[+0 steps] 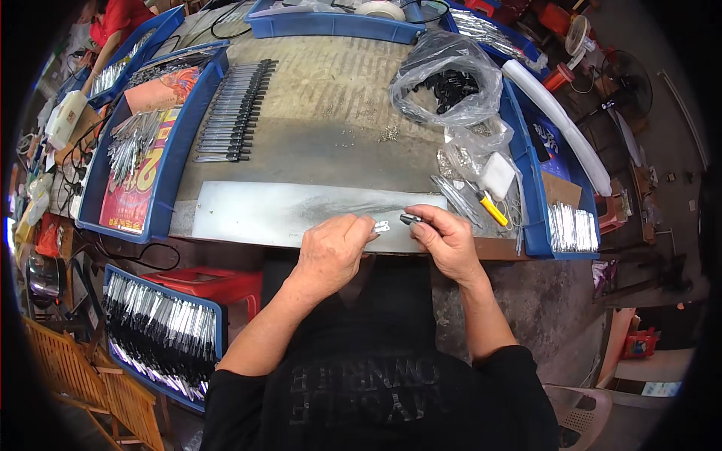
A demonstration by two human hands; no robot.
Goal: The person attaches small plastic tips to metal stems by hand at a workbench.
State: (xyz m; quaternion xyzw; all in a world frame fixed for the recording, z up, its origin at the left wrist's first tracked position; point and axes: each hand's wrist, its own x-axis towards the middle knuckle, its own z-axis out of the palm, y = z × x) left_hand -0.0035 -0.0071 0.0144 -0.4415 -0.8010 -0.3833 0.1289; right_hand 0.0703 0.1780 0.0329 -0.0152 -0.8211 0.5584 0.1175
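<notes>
At the far left, a blue tray (171,161) is holding loose silver metal strips, and beside it a row of black-handled tools (235,109) is lying on the worn workbench (323,98). Along the bench's near edge a flat metal sheet (263,214) is serving as a work surface.

The person's left hand (331,252) is pinching a small silver metal clip (381,225) between thumb and fingertips, the clip sticking out just past them over the sheet. It appears light, stiff and smooth, probably slippery, so a fingertip pinch on its flat faces seems the surest hold.

Just to its right, the right hand (445,239) is closing around a small black piece (411,219), its tip pointing at the clip, near but apart.

Further right, a yellow-handled tool (490,209) is lying on the bench, and a clear bag of black parts (447,84) is sitting behind it.
</notes>
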